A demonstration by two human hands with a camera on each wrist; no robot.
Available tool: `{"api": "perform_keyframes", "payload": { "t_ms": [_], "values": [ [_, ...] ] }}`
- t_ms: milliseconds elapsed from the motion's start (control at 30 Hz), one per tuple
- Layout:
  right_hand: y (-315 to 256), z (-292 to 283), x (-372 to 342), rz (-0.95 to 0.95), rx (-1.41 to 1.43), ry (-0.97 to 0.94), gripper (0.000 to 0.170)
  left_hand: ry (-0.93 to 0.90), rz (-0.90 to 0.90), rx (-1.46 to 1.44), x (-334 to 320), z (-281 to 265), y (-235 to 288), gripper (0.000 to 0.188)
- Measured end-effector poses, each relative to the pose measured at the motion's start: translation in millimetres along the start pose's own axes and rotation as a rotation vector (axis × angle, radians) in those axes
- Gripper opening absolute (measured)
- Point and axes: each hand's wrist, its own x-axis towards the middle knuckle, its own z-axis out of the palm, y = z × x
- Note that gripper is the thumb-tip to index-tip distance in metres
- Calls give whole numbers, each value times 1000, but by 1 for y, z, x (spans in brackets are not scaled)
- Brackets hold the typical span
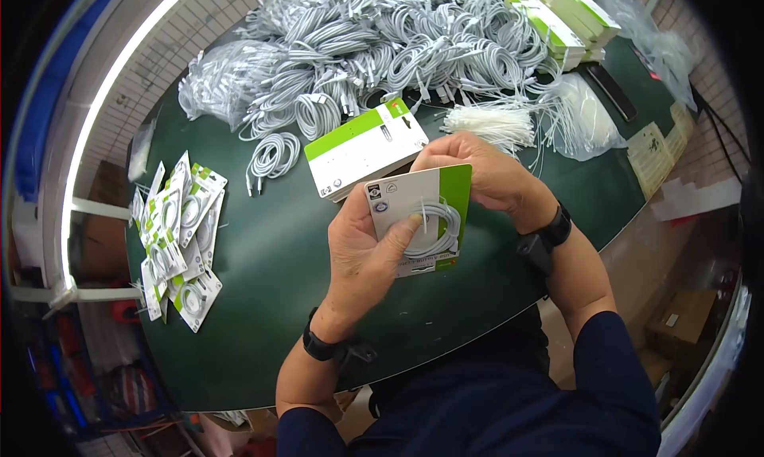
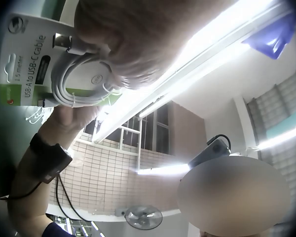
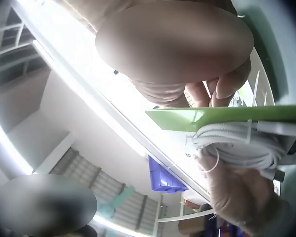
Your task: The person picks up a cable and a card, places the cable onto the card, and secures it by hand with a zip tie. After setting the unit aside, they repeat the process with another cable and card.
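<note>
A white and green card (image 1: 390, 210) with a coiled white cable (image 1: 442, 232) on its face is gripped by my left hand (image 1: 362, 254), the thumb pressing over the coil. My right hand (image 1: 493, 178) is at the card's far right edge, its fingers bent and partly hidden behind the card. In the left wrist view the card (image 2: 24, 54) shows its printed side with the coil (image 2: 71, 81) against it. The right wrist view shows the card's green edge (image 3: 197, 117), the coil (image 3: 237, 148) and a thin tie around it.
A stack of flat cards (image 1: 362, 150) lies just beyond the hands. Behind it is a heap of coiled cables (image 1: 350, 51), with white ties (image 1: 489, 125) to its right. Carded cables (image 1: 179, 234) pile at the left. Green-white boxes (image 1: 549, 31) and a dark phone-like object (image 1: 611, 92) are back right.
</note>
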Motion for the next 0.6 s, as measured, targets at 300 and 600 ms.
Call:
{"api": "perform_keyframes", "payload": {
  "t_ms": [300,600],
  "values": [
    [10,-1,0,16,175,-228,27,-1,17,64,-5,5,-2,35],
    [-2,8,-1,-308,-486,118,18,36,29,158,-11,12,6,36]
  ]
}}
